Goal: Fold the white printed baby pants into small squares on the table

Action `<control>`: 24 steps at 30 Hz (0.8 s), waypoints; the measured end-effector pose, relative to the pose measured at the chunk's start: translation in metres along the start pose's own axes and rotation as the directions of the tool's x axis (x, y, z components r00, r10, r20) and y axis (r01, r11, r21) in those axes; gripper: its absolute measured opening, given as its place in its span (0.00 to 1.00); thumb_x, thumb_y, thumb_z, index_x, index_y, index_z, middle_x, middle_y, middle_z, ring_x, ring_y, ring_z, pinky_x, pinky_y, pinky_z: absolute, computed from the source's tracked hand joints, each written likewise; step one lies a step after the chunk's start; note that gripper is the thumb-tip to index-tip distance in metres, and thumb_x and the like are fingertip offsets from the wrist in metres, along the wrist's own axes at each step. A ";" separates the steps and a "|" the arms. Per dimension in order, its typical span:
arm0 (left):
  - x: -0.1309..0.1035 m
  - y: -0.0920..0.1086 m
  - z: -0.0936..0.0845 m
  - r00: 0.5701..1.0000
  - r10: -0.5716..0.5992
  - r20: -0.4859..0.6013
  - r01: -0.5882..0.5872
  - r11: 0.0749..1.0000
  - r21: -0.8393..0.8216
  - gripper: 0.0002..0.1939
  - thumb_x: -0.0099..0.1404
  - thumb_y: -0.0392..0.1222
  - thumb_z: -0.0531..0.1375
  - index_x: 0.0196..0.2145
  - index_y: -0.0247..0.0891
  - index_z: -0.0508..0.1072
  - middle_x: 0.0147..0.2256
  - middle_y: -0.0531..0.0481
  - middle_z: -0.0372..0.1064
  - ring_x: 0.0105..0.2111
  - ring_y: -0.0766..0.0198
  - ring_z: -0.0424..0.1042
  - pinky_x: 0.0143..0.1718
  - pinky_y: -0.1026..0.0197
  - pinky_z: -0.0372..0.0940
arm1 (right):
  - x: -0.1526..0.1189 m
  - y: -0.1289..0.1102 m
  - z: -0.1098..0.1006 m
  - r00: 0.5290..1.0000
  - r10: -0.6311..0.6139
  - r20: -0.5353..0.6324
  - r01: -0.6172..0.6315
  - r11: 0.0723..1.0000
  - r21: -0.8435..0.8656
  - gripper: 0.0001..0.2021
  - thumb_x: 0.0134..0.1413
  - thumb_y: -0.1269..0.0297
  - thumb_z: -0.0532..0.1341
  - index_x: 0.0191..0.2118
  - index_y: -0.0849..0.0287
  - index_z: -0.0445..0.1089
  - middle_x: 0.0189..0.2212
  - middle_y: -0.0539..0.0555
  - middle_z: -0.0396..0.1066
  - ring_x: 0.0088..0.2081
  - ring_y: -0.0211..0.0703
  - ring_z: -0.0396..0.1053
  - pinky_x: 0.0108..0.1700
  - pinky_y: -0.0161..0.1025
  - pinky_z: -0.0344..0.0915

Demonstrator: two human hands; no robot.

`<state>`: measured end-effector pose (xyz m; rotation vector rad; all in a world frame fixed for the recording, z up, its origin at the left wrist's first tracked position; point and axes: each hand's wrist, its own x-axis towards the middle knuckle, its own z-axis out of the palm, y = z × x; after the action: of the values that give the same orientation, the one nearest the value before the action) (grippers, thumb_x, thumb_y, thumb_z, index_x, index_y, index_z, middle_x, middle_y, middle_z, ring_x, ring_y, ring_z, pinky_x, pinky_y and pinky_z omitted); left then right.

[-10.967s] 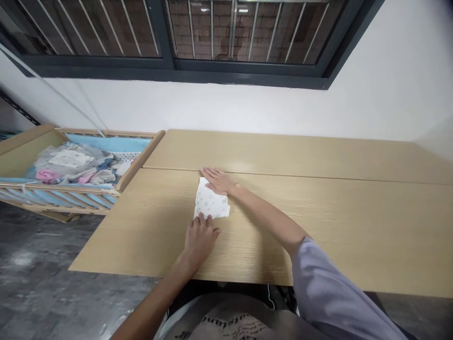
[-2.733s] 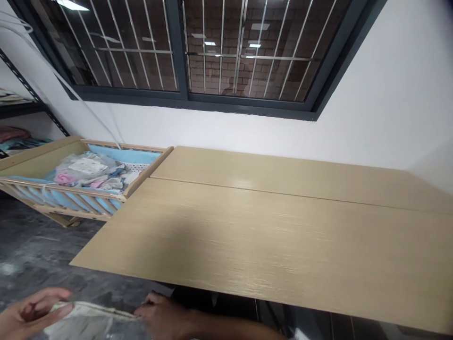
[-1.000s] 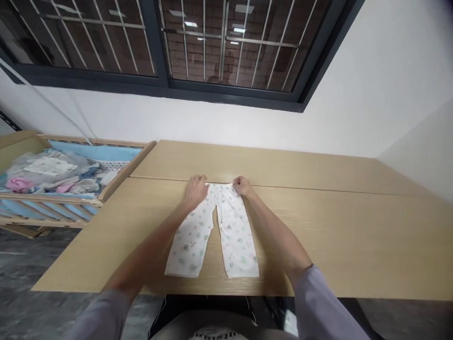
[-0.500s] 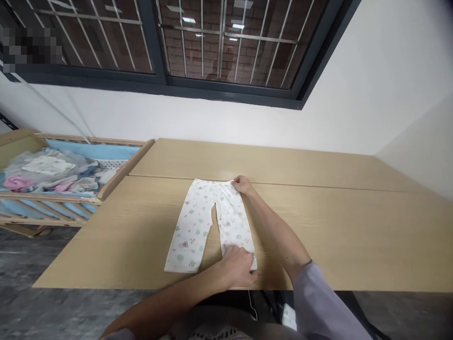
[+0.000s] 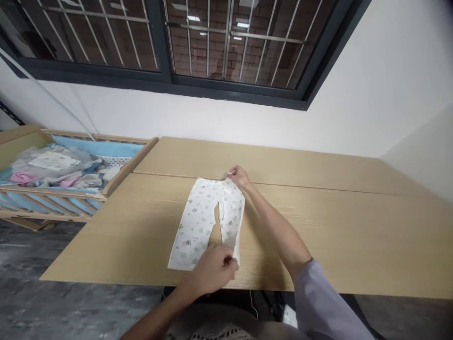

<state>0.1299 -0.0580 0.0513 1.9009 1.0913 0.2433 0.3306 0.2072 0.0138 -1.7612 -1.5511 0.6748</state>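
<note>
White patterned child's pants [image 5: 198, 217] lie on the wooden table [image 5: 318, 226], waistband away from me and legs toward me. My right hand [image 5: 239, 177] pinches the right corner of the waistband, lifted slightly off the surface. At the hem of the right leg, my left hand [image 5: 216, 269] is closed on the fabric, partly covering it. That right leg is raised and bowed inward, while the left leg lies flat.
A wooden crib [image 5: 127, 170] with blue lining stands at the left, holding a heap of clothes [image 5: 53, 163]. Behind the table are a white wall and a barred window [image 5: 230, 42]. A white object [image 5: 289, 315] and a cable are below the front edge.
Both hands have moved left with the right side of the pants, lifting its outer edge and drawing it inward. The view has shifted slightly.
</note>
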 end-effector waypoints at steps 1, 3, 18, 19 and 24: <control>-0.009 -0.004 -0.007 0.999 -0.036 -0.023 0.034 0.996 -0.082 0.15 0.63 0.42 0.51 0.21 0.40 0.68 0.25 0.48 0.76 0.27 0.62 0.71 0.29 0.59 0.58 | 0.001 -0.009 0.003 1.000 -0.015 0.005 0.015 1.000 0.005 0.12 0.52 0.66 0.64 0.43 0.59 0.67 0.31 0.49 0.73 0.31 0.37 0.70 0.33 0.32 0.63; -0.027 -0.015 -0.020 0.988 -0.127 -0.090 0.109 0.978 -0.175 0.16 0.62 0.44 0.52 0.19 0.41 0.67 0.22 0.51 0.73 0.26 0.63 0.69 0.28 0.60 0.57 | 0.002 -0.027 0.013 0.999 -0.045 0.013 0.045 0.999 0.006 0.13 0.51 0.66 0.64 0.43 0.59 0.67 0.31 0.49 0.73 0.31 0.37 0.70 0.34 0.33 0.63; -0.079 -0.080 -0.039 0.789 -0.486 -0.376 0.549 0.832 0.076 0.17 0.64 0.40 0.47 0.19 0.41 0.62 0.22 0.48 0.69 0.28 0.59 0.70 0.31 0.59 0.53 | 0.002 -0.085 0.137 0.995 -0.069 0.070 0.084 0.966 -0.244 0.11 0.58 0.71 0.60 0.46 0.59 0.66 0.42 0.59 0.74 0.43 0.47 0.72 0.43 0.38 0.63; -0.080 -0.080 -0.039 0.782 -0.497 -0.375 0.564 0.821 0.090 0.17 0.65 0.40 0.47 0.19 0.41 0.62 0.23 0.47 0.71 0.30 0.57 0.71 0.31 0.59 0.53 | 0.001 -0.085 0.140 0.995 -0.068 0.074 0.085 0.962 -0.259 0.11 0.58 0.70 0.60 0.47 0.59 0.66 0.43 0.59 0.75 0.44 0.47 0.72 0.44 0.39 0.63; -0.079 -0.078 -0.036 0.756 -0.530 -0.384 0.634 0.739 0.228 0.19 0.68 0.43 0.47 0.24 0.39 0.70 0.31 0.41 0.77 0.36 0.50 0.76 0.33 0.57 0.55 | -0.002 -0.087 0.143 0.991 -0.085 0.101 0.113 0.940 -0.322 0.11 0.59 0.71 0.59 0.48 0.59 0.65 0.45 0.60 0.75 0.46 0.49 0.73 0.47 0.41 0.64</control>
<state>0.0172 -0.0813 0.0304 1.7257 2.0023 -0.0403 0.1667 0.2314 -0.0088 -1.8943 -1.8851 0.4675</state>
